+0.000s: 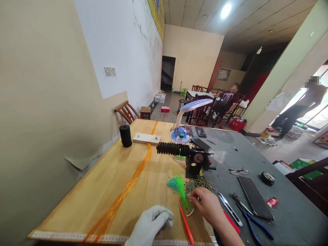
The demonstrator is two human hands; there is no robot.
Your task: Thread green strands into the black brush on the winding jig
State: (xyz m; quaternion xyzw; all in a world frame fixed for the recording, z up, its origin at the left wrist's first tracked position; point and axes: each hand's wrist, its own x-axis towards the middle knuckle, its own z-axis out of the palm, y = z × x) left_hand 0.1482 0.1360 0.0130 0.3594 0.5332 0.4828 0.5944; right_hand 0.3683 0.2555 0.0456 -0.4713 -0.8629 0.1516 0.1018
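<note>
Head view, left to right. Wooden table (84,194) runs along a beige wall; a black ridged spool (125,135) stands upright near its far left edge, just beside a pale wooden block (146,138) with two pins. Orange strands (128,186) lie lengthwise down the table, from the block toward the near edge. Left hand (151,225), in a white glove, sits at the near edge, grip pinched together on a small green bit, too small to identify. Red stick (186,225) lies between the hands. Bundle of green filaments (182,191) with a cluster of green beads (172,184) lies just beyond. Right hand (208,205), bare, grip closed down on the near end of the filaments, beside a pile of dark beads (198,184). Black winding device (196,162) stands behind. Scissors (230,209), pliers (252,218) and phone (255,197) lie on the grey mat at right.
</note>
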